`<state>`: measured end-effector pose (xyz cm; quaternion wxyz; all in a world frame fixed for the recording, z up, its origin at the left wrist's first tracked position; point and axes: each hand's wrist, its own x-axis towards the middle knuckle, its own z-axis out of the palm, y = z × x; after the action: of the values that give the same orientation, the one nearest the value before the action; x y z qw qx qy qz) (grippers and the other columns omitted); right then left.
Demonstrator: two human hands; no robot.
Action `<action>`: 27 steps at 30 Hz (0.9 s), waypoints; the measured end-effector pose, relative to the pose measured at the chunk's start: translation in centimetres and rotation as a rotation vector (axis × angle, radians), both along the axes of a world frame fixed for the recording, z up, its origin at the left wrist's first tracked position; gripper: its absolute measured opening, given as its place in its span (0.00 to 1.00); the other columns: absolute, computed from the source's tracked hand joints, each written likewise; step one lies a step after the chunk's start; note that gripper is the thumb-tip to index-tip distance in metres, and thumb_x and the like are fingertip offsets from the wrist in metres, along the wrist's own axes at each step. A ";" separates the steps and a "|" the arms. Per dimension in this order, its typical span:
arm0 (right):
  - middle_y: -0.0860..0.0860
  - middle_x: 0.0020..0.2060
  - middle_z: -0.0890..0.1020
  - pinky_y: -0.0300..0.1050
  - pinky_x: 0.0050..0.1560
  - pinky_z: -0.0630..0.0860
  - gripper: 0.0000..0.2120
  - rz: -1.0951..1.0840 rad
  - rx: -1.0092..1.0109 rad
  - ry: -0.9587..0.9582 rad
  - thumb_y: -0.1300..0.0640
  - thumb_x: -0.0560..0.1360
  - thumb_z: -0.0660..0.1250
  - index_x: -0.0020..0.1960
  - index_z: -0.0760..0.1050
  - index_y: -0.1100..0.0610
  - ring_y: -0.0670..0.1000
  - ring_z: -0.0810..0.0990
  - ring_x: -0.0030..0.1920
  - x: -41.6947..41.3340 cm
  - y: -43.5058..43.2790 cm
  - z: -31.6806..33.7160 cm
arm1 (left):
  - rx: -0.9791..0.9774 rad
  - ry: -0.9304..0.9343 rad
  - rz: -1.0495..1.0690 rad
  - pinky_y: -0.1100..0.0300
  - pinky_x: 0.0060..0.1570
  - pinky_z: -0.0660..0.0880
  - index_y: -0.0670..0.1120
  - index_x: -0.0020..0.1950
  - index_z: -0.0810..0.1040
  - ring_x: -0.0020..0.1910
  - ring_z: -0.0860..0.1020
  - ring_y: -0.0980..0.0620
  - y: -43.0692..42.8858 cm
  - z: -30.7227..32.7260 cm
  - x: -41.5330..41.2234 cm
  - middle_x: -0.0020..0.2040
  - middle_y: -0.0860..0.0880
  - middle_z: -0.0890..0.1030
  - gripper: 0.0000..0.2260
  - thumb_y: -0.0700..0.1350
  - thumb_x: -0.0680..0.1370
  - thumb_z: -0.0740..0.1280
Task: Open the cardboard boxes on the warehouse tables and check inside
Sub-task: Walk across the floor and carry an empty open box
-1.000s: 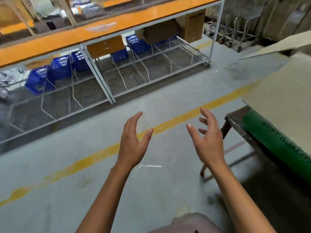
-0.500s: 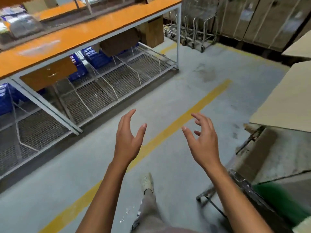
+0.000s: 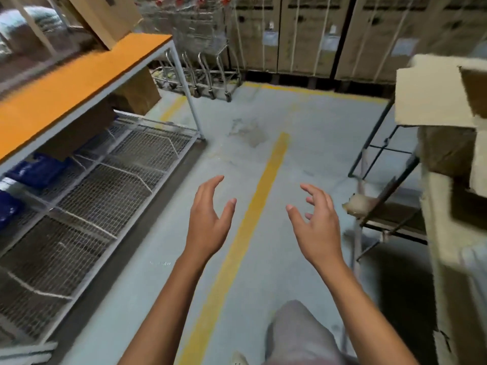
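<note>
Our left hand (image 3: 208,222) and right hand (image 3: 317,227) hover empty over the floor, fingers spread and loosely bent. A blurred cardboard box (image 3: 432,93) sits up and to the right of the right hand, well apart. We judge it best to step closer and face it squarely before reaching for the flaps.

2 hands (image 3: 208,222), 1 orange tbl (image 3: 66,85), 1 box (image 3: 105,17) atop, 4 tall cartons (image 3: 303,35) behind
</note>
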<state>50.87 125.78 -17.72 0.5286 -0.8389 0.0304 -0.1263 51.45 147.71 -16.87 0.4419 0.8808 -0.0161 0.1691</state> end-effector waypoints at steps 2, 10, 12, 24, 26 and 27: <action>0.48 0.68 0.71 0.60 0.63 0.75 0.21 -0.057 -0.004 0.025 0.47 0.74 0.66 0.66 0.74 0.49 0.51 0.73 0.67 3.7 -1.1 -0.7 | 0.001 0.010 -0.056 0.47 0.66 0.72 0.49 0.73 0.70 0.68 0.70 0.58 -0.3 -0.4 4.9 0.66 0.57 0.71 0.22 0.50 0.79 0.65; 0.44 0.63 0.72 0.60 0.62 0.76 0.15 -0.311 0.020 0.022 0.51 0.77 0.70 0.63 0.76 0.51 0.51 0.74 0.64 21.3 -8.2 -2.4 | 0.010 0.054 -0.261 0.48 0.67 0.72 0.51 0.72 0.70 0.67 0.70 0.60 -5.9 -2.0 25.7 0.66 0.59 0.71 0.22 0.52 0.78 0.65; 0.44 0.63 0.71 0.59 0.63 0.75 0.16 -0.329 0.006 0.030 0.52 0.77 0.70 0.64 0.76 0.51 0.51 0.74 0.65 25.4 -9.4 -1.7 | 0.022 0.065 -0.312 0.47 0.67 0.72 0.52 0.72 0.70 0.67 0.70 0.59 -7.5 -1.5 30.6 0.66 0.59 0.71 0.22 0.52 0.78 0.64; 0.49 0.67 0.72 0.58 0.64 0.74 0.21 -0.338 -0.023 0.013 0.46 0.74 0.66 0.65 0.75 0.51 0.52 0.73 0.67 49.7 -11.8 0.6 | 0.002 0.011 -0.414 0.47 0.67 0.72 0.51 0.73 0.70 0.68 0.70 0.58 -14.4 0.2 57.6 0.66 0.58 0.72 0.21 0.51 0.79 0.65; 0.49 0.68 0.72 0.59 0.64 0.74 0.21 -0.342 -0.029 0.016 0.47 0.74 0.66 0.65 0.75 0.52 0.52 0.73 0.67 54.4 -12.5 -0.2 | 0.001 0.002 -0.430 0.48 0.67 0.72 0.51 0.73 0.70 0.68 0.70 0.57 -15.2 -0.3 62.8 0.66 0.56 0.72 0.21 0.51 0.80 0.64; 0.49 0.68 0.72 0.59 0.64 0.74 0.20 -0.348 -0.034 0.016 0.48 0.75 0.67 0.65 0.75 0.52 0.52 0.73 0.67 56.9 -12.9 -0.6 | 0.000 -0.002 -0.439 0.48 0.67 0.72 0.51 0.73 0.70 0.68 0.70 0.57 -15.7 -0.6 65.6 0.66 0.55 0.72 0.21 0.51 0.80 0.64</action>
<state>107.82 112.90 -18.29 0.4842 -0.8307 0.1774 -0.2097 117.06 132.04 -17.47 0.4680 0.8560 -0.2080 0.0700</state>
